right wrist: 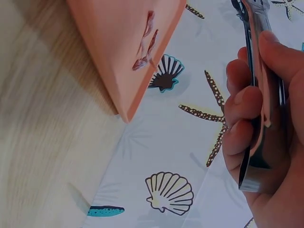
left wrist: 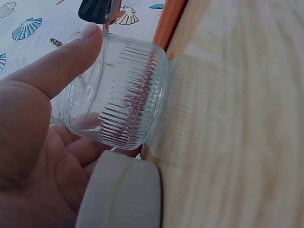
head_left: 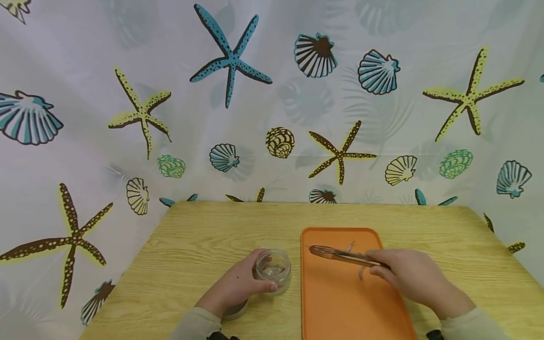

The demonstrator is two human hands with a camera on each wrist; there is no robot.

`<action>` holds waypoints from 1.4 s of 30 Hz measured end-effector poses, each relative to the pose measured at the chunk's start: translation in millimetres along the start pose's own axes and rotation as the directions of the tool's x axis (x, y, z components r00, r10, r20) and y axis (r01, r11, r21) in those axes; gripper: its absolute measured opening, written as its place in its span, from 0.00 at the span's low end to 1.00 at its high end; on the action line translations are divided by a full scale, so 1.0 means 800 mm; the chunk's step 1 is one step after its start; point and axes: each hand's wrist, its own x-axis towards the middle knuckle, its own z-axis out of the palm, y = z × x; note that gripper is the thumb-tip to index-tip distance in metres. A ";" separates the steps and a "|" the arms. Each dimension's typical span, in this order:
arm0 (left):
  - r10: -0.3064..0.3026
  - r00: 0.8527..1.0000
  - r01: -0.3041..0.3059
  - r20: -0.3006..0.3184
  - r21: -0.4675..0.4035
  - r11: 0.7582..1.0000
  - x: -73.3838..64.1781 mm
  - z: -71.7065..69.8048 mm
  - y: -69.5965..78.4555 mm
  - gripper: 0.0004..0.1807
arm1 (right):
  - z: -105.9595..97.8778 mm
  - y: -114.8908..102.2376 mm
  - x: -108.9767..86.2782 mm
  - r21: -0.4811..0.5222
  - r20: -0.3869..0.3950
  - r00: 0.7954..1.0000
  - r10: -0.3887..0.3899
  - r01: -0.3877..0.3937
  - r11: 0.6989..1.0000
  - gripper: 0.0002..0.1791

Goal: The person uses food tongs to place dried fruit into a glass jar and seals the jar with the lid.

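A clear glass jar (head_left: 274, 271) with a ribbed side (left wrist: 130, 95) stands on the table, its mouth up. My left hand (head_left: 242, 282) grips it from the left, the thumb along the near side. In my right hand (head_left: 410, 274) are metal tongs (head_left: 346, 255), held over the orange tray (head_left: 340, 302) with their tips pointing left. The right wrist view shows the fingers wrapped round the tongs (right wrist: 266, 104). Small thin reddish-brown strips (right wrist: 147, 40) lie on the tray, partly hidden by the tongs in the head view.
A low round pale object (head_left: 235, 310) sits under my left wrist, close to the jar; its side (left wrist: 121, 194) shows large in the left wrist view. The wood-grain table (head_left: 191, 245) ends at a curtain (head_left: 263, 104) printed with shells and starfish.
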 end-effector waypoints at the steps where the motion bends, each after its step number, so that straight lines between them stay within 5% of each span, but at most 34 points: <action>1: 0.001 1.000 -0.001 0.001 -0.003 1.000 0.000 0.000 0.000 0.53 | 0.000 -0.002 0.001 -0.001 -0.007 1.000 -0.012 0.012 1.000 0.17; 8: -0.009 1.000 0.009 0.008 -0.018 1.000 0.001 0.000 0.000 0.53 | -0.003 -0.018 0.005 -0.012 -0.066 0.996 -0.067 0.066 0.998 0.15; 20: -0.010 1.000 0.010 0.004 -0.007 1.000 0.001 0.000 0.001 0.53 | -0.004 -0.037 0.016 0.011 -0.061 0.994 -0.094 0.095 0.995 0.20; 42: -0.021 1.000 0.021 0.000 0.011 1.000 0.000 0.000 0.001 0.55 | 0.012 -0.063 0.040 -0.014 -0.134 0.961 -0.243 0.243 0.970 0.17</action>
